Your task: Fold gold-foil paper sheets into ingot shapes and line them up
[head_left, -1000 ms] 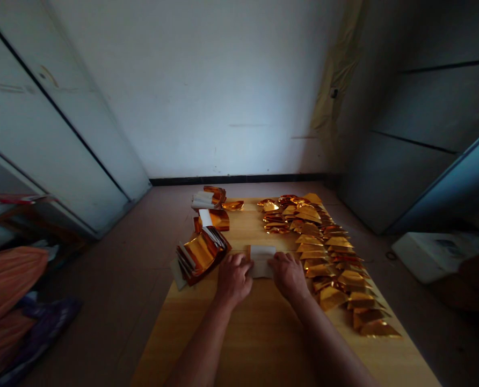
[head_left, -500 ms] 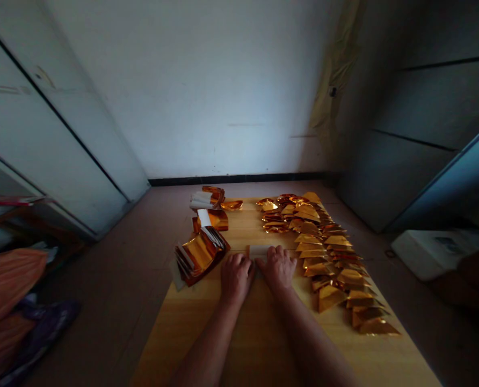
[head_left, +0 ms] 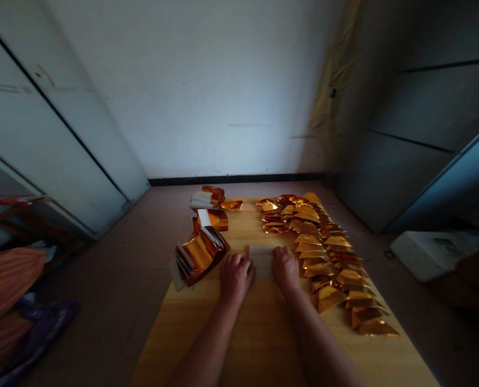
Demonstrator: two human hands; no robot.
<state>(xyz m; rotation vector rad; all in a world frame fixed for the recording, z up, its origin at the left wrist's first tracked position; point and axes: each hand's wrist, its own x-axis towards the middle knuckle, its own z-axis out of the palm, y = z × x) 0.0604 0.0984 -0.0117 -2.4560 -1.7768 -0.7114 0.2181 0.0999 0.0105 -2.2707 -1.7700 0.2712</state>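
A sheet of foil paper (head_left: 262, 265) lies on the wooden table between my hands, its pale side up. A crease runs across it, and a thin gold strip shows at its upper left. My left hand (head_left: 236, 275) is closed at the sheet's left edge, with the fingers curled down. At the right edge, my right hand (head_left: 285, 267) is closed too, its fingers bent over the paper. Both sets of fingertips are partly hidden. Left of my left hand sits a curved stack of gold foil sheets (head_left: 201, 251).
Rows of folded gold paper pieces (head_left: 331, 295) cover the table's right side. Smaller stacks of foil sheets (head_left: 217, 219) stand at the back left. The wooden table (head_left: 183, 333) has a white wall (head_left: 223, 97) beyond it. A white box (head_left: 419, 252) stands at the right.
My right hand has slid right, from the middle of the sheet to its right edge, and its fingers have curled in. More of the pale paper shows. My left hand has hardly moved.
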